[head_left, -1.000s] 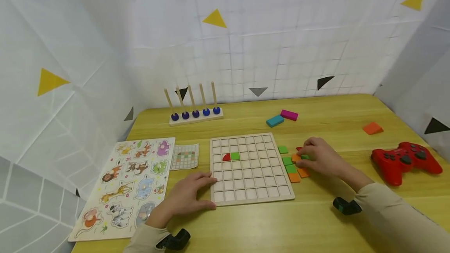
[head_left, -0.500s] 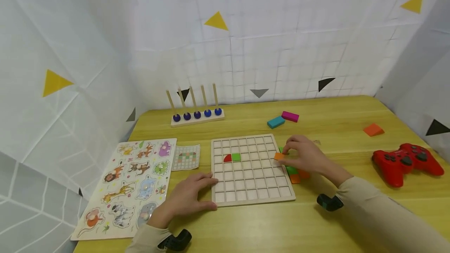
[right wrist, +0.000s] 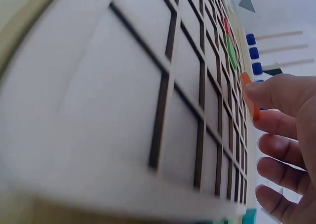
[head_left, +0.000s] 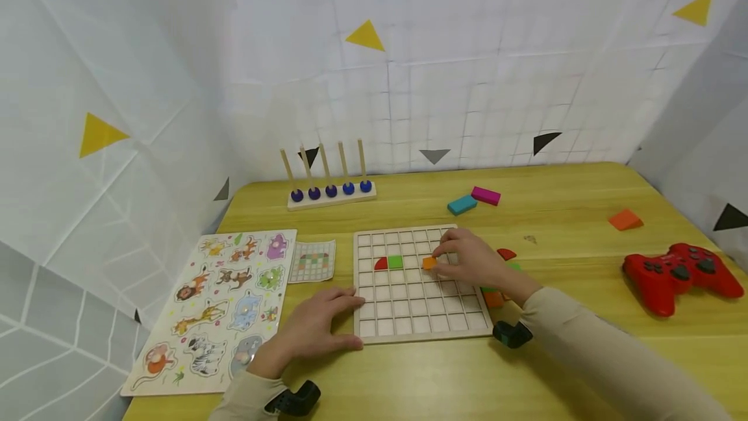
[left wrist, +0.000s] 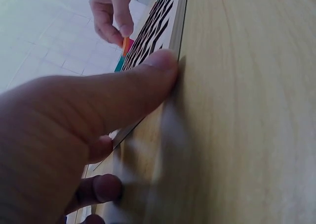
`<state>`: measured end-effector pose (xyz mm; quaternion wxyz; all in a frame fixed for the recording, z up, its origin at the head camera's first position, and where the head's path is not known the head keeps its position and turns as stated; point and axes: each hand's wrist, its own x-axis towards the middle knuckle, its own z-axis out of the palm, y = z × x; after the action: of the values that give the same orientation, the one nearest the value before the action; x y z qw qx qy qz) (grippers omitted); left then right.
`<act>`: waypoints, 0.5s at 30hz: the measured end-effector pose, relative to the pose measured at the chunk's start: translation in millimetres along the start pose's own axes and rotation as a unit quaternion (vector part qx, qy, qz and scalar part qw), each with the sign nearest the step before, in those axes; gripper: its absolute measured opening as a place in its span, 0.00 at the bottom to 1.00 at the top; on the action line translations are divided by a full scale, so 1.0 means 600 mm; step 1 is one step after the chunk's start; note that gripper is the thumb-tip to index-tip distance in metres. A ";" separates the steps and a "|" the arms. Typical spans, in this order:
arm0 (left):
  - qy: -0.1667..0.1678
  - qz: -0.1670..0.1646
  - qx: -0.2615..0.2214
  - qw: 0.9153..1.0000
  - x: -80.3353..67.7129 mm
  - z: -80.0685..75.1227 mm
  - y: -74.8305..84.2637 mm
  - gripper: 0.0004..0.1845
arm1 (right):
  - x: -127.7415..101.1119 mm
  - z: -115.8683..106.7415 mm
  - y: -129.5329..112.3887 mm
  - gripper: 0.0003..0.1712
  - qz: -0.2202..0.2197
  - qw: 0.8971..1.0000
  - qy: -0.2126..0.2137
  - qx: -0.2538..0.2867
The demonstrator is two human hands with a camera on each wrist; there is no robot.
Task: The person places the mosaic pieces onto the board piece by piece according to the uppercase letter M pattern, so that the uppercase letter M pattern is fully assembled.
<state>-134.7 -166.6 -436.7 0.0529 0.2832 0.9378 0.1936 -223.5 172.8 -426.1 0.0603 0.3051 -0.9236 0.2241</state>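
Right hand (head_left: 473, 258) pinches orange tile (head_left: 429, 263) over grid board (head_left: 409, 317) (mid-table, near front edge); left hand (head_left: 315, 327) flat & relaxed, pressing board's left edge.

1. A yellow wooden surface (head_left: 561, 369) carries everything; white gridded sheets wall it in.
2. Far edge: a peg rack (head_left: 331, 190) with blue beads; a teal block (head_left: 461, 204) touching a magenta block (head_left: 486, 195).
3. Left: an animal puzzle (head_left: 222, 307); a pattern card (head_left: 313, 261) beside it.
4. Centre: a grid board (head_left: 417, 288); loose tiles (head_left: 502, 278) just right of it.
5. Right: an orange wedge (head_left: 624, 219); a red gamepad (head_left: 680, 275).
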 end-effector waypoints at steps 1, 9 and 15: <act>0.000 -0.001 0.000 1.000 0.000 0.000 0.000 0.35 | 0.004 0.002 -0.004 0.12 0.000 1.000 -0.003 0.002; -0.001 -0.006 -0.005 1.000 0.000 -0.001 -0.001 0.36 | 0.027 0.022 -0.019 0.12 0.005 1.000 0.000 0.022; -0.003 -0.009 -0.010 1.000 0.000 -0.002 0.001 0.35 | 0.034 0.030 -0.024 0.13 0.020 1.000 0.001 0.011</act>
<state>-134.7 -166.6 -435.7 0.0604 0.2746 0.9383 0.2015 -230.8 143.7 -431.5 0.0531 0.2869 -0.9270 0.2357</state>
